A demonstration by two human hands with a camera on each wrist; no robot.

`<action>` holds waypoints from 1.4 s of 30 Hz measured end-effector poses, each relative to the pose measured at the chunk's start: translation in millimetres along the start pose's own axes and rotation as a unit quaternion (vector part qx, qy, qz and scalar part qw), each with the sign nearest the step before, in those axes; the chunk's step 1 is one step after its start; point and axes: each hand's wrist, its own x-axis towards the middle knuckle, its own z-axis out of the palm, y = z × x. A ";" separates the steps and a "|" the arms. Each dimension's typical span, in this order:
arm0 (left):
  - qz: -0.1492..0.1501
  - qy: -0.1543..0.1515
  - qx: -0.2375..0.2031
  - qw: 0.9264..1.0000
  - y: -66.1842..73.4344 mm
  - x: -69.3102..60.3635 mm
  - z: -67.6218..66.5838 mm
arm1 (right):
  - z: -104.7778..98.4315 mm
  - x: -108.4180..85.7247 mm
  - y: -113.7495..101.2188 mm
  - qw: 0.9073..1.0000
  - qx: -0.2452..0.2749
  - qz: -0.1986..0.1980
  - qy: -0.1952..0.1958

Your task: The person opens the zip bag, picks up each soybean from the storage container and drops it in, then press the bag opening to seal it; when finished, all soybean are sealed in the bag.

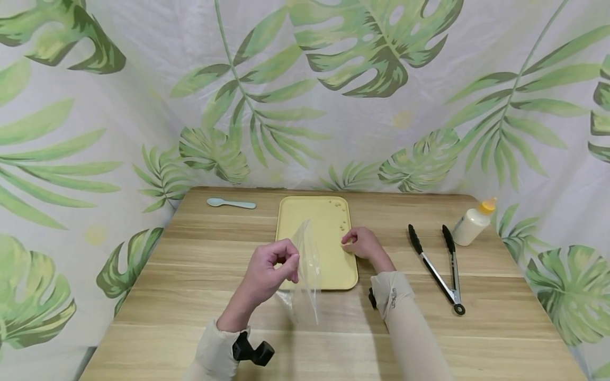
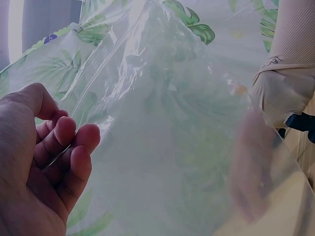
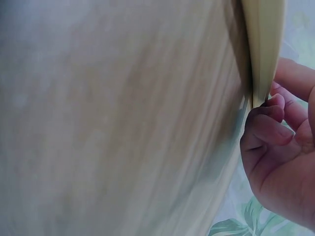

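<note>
In the head view my left hand (image 1: 274, 267) pinches a clear plastic bag (image 1: 310, 264), which hangs in front of the tray. The left wrist view shows the bag (image 2: 147, 108) spread wide beside the curled fingers of that hand (image 2: 54, 157). My right hand (image 1: 364, 244) is at the right rim of a yellow tray (image 1: 319, 264), its fingertips reaching over the rim. Along the tray's upper right side lie several small brownish pieces (image 1: 342, 228). In the right wrist view the right hand (image 3: 283, 147) has bent fingers against the tray's edge (image 3: 266, 49); whether they pinch a piece is hidden.
A pale blue spoon (image 1: 232, 203) lies at the back left of the wooden table (image 1: 190, 280). To the right, black-tipped tongs (image 1: 436, 275) lie spread, beside a white bottle with an orange cap (image 1: 471, 226). A leaf-patterned cloth (image 1: 362, 137) hangs behind the table.
</note>
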 end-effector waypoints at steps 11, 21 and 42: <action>-0.004 0.001 0.000 1.000 0.7 0.0 1.1 | 0.3 0.5 0.9 1.000 0.008 -0.006 -0.010; 0.005 0.002 -0.002 1.000 -1.4 -0.1 1.7 | -0.5 0.6 -1.1 1.000 -0.006 -0.010 -0.014; 0.006 0.002 -0.002 1.000 -1.3 -1.4 1.1 | -2.2 -4.2 -6.5 1.000 0.010 0.012 -0.022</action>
